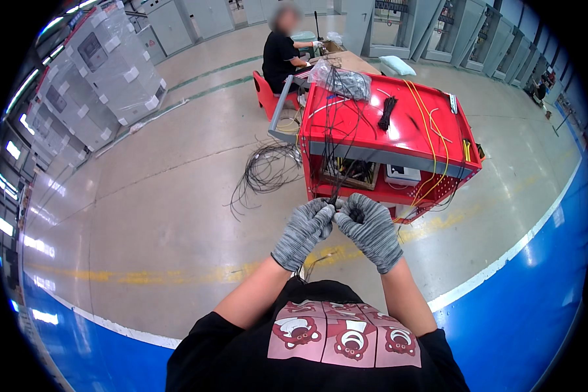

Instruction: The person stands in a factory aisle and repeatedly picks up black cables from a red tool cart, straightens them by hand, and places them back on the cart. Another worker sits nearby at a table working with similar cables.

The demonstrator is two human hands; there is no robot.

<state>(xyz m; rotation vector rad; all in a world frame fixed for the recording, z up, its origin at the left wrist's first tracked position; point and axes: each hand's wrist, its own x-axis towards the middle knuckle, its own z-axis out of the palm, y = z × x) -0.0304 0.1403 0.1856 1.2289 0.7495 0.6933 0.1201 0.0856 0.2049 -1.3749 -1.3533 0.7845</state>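
In grey knitted gloves, my left hand [303,232] and my right hand [374,234] meet in front of my chest, fingertips nearly touching. Between them is the end of a bundle of thin black wires [334,193]. My left fingers are closed round the bundle. The right fingers pinch at the same spot, and the small detail there is hidden by the gloves. From my hands the wires run up and away across the front of the red cart [385,147] to its top.
The cart's top carries a clear plastic bag [349,83], a black cable tie bundle [387,112] and yellow wires [431,124]. A wire coil [268,166] lies on the floor at left. Beyond, a person [282,52] sits on a red chair [265,95]. Wrapped cabinets [104,62] stand far left.
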